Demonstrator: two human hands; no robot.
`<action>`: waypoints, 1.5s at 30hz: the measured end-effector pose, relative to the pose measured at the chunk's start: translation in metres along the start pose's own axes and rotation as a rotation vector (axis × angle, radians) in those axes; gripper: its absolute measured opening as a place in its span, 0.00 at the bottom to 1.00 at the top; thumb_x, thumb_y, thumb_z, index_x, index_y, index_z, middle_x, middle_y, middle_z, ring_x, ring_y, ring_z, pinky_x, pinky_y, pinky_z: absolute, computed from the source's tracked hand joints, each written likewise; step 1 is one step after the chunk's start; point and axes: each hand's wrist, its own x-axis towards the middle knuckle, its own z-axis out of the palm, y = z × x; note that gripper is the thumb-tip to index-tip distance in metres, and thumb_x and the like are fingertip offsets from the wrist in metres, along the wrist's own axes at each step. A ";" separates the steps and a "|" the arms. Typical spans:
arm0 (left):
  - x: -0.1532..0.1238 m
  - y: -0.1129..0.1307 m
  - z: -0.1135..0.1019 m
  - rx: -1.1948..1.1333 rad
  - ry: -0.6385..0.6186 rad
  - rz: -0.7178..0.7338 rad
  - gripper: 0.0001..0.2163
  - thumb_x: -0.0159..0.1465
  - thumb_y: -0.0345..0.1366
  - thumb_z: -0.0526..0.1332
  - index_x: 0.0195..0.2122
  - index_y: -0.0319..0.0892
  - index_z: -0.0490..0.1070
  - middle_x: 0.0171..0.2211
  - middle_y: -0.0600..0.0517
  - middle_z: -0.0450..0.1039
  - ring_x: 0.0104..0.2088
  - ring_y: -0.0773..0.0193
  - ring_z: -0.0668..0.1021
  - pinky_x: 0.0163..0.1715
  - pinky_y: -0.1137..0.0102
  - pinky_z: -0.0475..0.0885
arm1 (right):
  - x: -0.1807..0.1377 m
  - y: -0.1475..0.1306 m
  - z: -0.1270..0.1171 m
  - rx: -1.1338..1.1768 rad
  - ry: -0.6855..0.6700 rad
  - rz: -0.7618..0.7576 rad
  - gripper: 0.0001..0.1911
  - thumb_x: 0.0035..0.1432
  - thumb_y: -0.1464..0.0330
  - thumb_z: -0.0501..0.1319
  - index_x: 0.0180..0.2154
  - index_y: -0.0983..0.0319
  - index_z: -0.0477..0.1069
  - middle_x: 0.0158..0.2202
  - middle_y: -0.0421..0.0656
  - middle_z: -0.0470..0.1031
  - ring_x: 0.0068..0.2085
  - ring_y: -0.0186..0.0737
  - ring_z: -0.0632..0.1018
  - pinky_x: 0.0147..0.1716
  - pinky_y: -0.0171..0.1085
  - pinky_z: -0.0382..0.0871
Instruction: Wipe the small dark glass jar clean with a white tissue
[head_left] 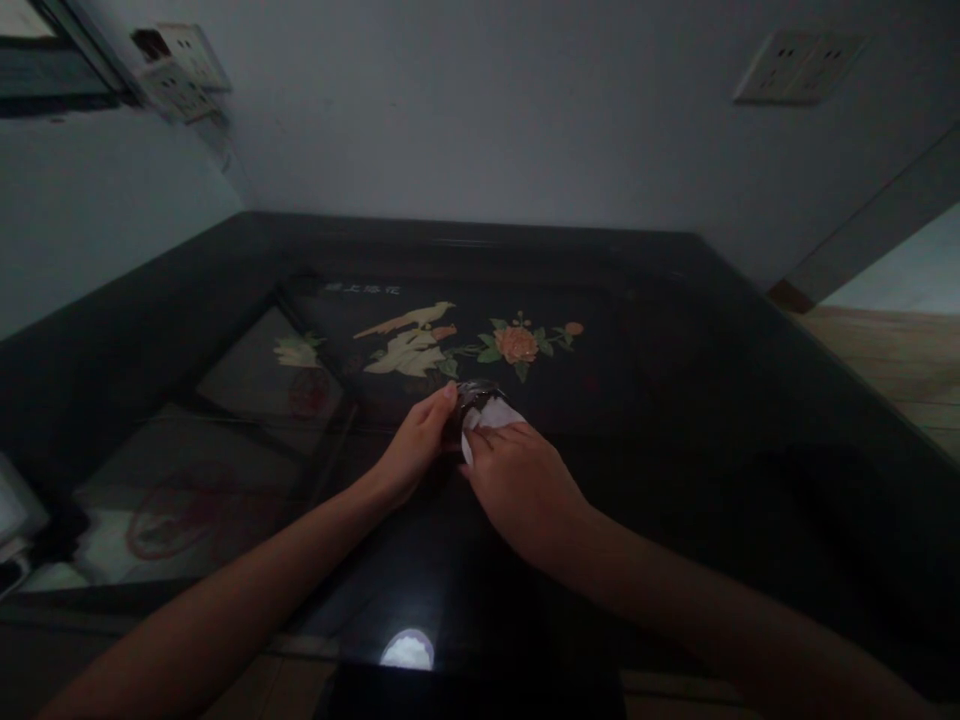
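A small dark, shiny, rounded object [478, 390] is held near the middle of the black glossy table [675, 400]. My left hand [415, 443] is closed on its left side, thumb uppermost. From the right, my right hand [525, 485] pinches a white tissue or cloth [502, 411] and presses it against the object's near side. Fingers and cloth cover much of the object, and the dim light hides its exact kind. Whether it touches the tabletop I cannot tell.
A bird-and-flower picture [517, 345] decorates the tabletop just beyond my hands. At the left edge stands a partly visible white object [16, 505]. Sockets [799, 67] are on the wall behind, with more sockets [184, 75] in the left corner.
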 end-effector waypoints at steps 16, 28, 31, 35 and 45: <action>-0.003 0.008 0.008 -0.144 0.071 0.185 0.20 0.61 0.53 0.59 0.43 0.40 0.73 0.39 0.48 0.79 0.41 0.57 0.79 0.39 0.69 0.74 | 0.002 0.005 -0.008 1.256 0.163 0.131 0.11 0.56 0.67 0.60 0.40 0.66 0.71 0.36 0.45 0.77 0.38 0.41 0.77 0.41 0.39 0.71; 0.006 -0.002 -0.003 0.031 -0.002 0.147 0.22 0.60 0.53 0.60 0.46 0.39 0.74 0.40 0.48 0.78 0.39 0.58 0.78 0.36 0.70 0.73 | -0.001 -0.004 0.012 -0.269 0.118 -0.044 0.18 0.61 0.80 0.50 0.51 0.79 0.69 0.49 0.64 0.75 0.51 0.54 0.76 0.55 0.51 0.67; 0.005 -0.003 -0.003 0.057 -0.026 0.077 0.23 0.59 0.54 0.61 0.44 0.39 0.74 0.37 0.48 0.79 0.36 0.59 0.79 0.35 0.69 0.73 | -0.005 -0.006 0.023 -0.330 0.133 0.033 0.22 0.60 0.81 0.50 0.55 0.82 0.65 0.55 0.66 0.69 0.58 0.55 0.71 0.62 0.50 0.59; 0.004 0.000 -0.003 0.076 -0.002 -0.003 0.25 0.58 0.57 0.60 0.41 0.38 0.74 0.33 0.48 0.78 0.30 0.60 0.77 0.26 0.71 0.72 | -0.007 -0.005 0.029 -0.183 0.142 0.104 0.25 0.60 0.81 0.50 0.59 0.85 0.59 0.60 0.69 0.61 0.63 0.57 0.64 0.66 0.50 0.51; 0.006 -0.001 -0.004 0.037 0.037 0.070 0.18 0.58 0.52 0.62 0.36 0.41 0.74 0.30 0.54 0.76 0.30 0.63 0.75 0.30 0.72 0.71 | 0.005 -0.001 0.013 -0.165 0.035 0.021 0.17 0.63 0.78 0.51 0.50 0.77 0.71 0.47 0.61 0.77 0.50 0.52 0.77 0.52 0.46 0.70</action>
